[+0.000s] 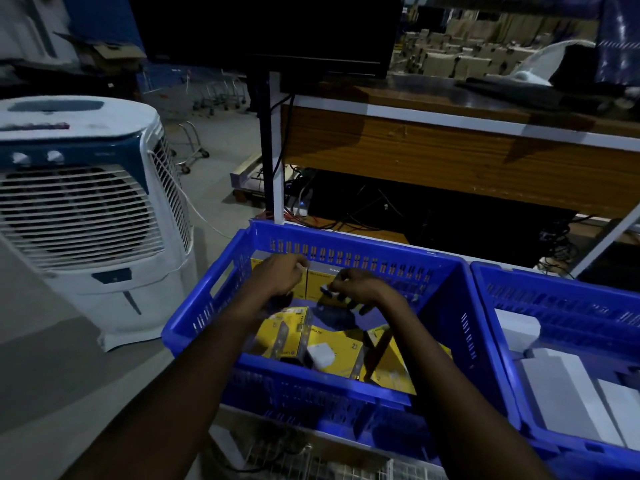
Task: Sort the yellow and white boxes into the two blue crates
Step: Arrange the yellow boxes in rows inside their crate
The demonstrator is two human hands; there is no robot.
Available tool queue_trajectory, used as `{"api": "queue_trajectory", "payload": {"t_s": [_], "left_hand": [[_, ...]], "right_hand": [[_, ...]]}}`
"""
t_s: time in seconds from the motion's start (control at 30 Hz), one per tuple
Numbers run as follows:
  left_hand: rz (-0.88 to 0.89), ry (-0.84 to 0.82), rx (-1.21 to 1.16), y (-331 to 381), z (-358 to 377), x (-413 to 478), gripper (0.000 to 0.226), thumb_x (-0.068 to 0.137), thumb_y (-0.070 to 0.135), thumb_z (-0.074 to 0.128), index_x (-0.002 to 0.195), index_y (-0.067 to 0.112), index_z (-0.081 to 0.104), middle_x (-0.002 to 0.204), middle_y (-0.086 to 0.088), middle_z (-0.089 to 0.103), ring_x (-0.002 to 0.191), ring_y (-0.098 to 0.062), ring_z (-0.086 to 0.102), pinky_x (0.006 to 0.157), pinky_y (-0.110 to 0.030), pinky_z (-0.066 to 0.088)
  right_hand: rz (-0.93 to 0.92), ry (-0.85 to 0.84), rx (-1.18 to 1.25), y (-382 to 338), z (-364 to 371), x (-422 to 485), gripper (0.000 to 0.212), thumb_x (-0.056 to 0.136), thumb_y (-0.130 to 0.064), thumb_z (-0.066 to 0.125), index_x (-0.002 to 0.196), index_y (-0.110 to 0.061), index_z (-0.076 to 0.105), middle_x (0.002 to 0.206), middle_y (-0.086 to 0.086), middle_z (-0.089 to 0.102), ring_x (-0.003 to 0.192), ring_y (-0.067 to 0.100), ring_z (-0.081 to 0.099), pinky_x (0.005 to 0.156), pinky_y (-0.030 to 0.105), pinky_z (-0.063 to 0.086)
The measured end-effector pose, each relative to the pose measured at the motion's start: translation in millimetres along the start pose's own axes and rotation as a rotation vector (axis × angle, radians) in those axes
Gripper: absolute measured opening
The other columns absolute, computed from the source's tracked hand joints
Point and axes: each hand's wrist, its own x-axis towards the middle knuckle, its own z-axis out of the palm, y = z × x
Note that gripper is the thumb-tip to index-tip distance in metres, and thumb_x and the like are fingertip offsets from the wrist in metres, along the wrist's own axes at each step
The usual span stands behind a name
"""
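Two blue crates stand side by side. The left crate (207, 306) holds several yellow boxes (287, 332). The right crate (491, 306) holds white boxes (568, 386). Both my hands reach into the far part of the left crate. My left hand (277, 275) grips the top edge of an upright yellow box (317, 284) leaning on the far wall. My right hand (356, 284) has curled fingers at the same box; its hold is unclear in the dim light.
A white and blue air cooler (79, 202) stands on the floor to the left. A wooden desk (450, 161) with a dark monitor (270, 29) rises behind the crates, cables underneath. A wire rack (311, 459) lies below the crates.
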Motion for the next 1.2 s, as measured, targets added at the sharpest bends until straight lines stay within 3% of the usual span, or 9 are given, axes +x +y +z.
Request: {"api": "queue_trajectory", "payload": {"t_s": [0.23, 0.43, 0.57, 0.67, 0.77, 0.83, 0.93, 1.07, 1.2], "left_hand": [[-0.107, 0.107, -0.218, -23, 4, -14, 0.02, 0.09, 0.016, 0.054, 0.091, 0.032, 0.065, 0.091, -0.004, 0.07, 0.08, -0.02, 0.068, 0.073, -0.044, 0.06], [-0.144, 0.101, -0.245, -23, 1, -8, 0.018, 0.089, 0.018, 0.053, 0.094, 0.029, 0.066, 0.1, -0.001, 0.069, 0.091, -0.02, 0.067, 0.082, -0.042, 0.058], [-0.054, 0.084, -0.164, -19, 4, -10, 0.021, 0.086, 0.033, 0.048, 0.096, 0.025, 0.065, 0.098, -0.001, 0.068, 0.089, -0.018, 0.064, 0.082, -0.043, 0.056], [-0.002, 0.094, -0.162, -22, 10, -12, 0.032, 0.079, 0.05, 0.036, 0.087, 0.032, 0.061, 0.091, 0.005, 0.065, 0.083, -0.013, 0.061, 0.078, -0.045, 0.055], [0.041, 0.086, -0.176, -17, 8, -13, 0.026, 0.09, 0.042, 0.041, 0.093, 0.028, 0.063, 0.094, 0.002, 0.066, 0.085, -0.016, 0.062, 0.08, -0.044, 0.054], [0.067, 0.108, -0.223, -8, 7, -13, 0.023, 0.093, 0.035, 0.045, 0.098, 0.024, 0.064, 0.096, 0.001, 0.067, 0.086, -0.016, 0.065, 0.08, -0.041, 0.054], [0.171, 0.145, -0.248, 11, 6, -14, 0.042, 0.087, 0.042, 0.043, 0.111, 0.016, 0.067, 0.109, -0.006, 0.067, 0.099, -0.022, 0.062, 0.083, -0.031, 0.048], [0.357, 0.086, -0.236, 46, 7, -18, 0.068, 0.08, 0.058, 0.038, 0.127, 0.013, 0.06, 0.122, -0.008, 0.061, 0.108, -0.023, 0.057, 0.089, -0.034, 0.046], [0.483, 0.101, -0.127, 58, 27, -24, 0.08, 0.077, 0.072, 0.047, 0.137, 0.019, 0.052, 0.13, -0.005, 0.058, 0.118, -0.02, 0.053, 0.095, -0.033, 0.043]], "right_hand": [[-0.032, -0.152, -0.025, -9, 62, 38, 0.057, 0.098, -0.04, 0.052, 0.142, -0.007, 0.037, 0.129, 0.016, 0.056, 0.096, 0.03, 0.057, 0.068, 0.033, 0.046], [-0.109, -0.221, 0.127, 4, 64, 40, 0.046, 0.098, -0.02, 0.056, 0.139, -0.004, 0.04, 0.064, 0.003, 0.052, 0.034, 0.003, 0.045, 0.04, 0.018, 0.035], [-0.161, -0.202, 0.174, -2, 62, 39, 0.03, 0.097, -0.012, 0.056, 0.125, -0.003, 0.052, 0.053, 0.004, 0.054, 0.04, 0.018, 0.046, 0.045, 0.028, 0.036], [-0.209, -0.075, 0.09, -10, 50, 36, 0.024, 0.093, -0.017, 0.06, 0.117, -0.014, 0.062, 0.082, 0.011, 0.064, 0.071, 0.034, 0.06, 0.067, 0.04, 0.05], [-0.194, 0.146, 0.085, -10, 28, 22, 0.022, 0.094, -0.021, 0.056, 0.113, -0.023, 0.066, 0.069, -0.003, 0.059, 0.06, 0.017, 0.055, 0.056, 0.023, 0.044], [-0.142, 0.284, 0.12, 0, 13, 11, 0.022, 0.096, -0.026, 0.05, 0.108, -0.03, 0.068, 0.067, -0.001, 0.06, 0.059, 0.02, 0.058, 0.056, 0.028, 0.05], [0.04, 0.4, 0.503, 21, -7, 0, 0.025, 0.094, -0.034, 0.05, 0.098, -0.024, 0.072, 0.076, 0.009, 0.066, 0.073, 0.028, 0.065, 0.067, 0.042, 0.057], [0.169, 0.214, 1.231, 54, -21, -16, 0.028, 0.1, -0.031, 0.044, 0.095, -0.006, 0.057, 0.056, 0.005, 0.059, 0.045, 0.015, 0.057, 0.041, 0.022, 0.049], [0.265, 0.211, 1.402, 65, -23, -23, 0.032, 0.1, -0.03, 0.045, 0.083, -0.005, 0.057, 0.051, 0.003, 0.057, 0.032, 0.008, 0.051, 0.036, 0.017, 0.047]]}}
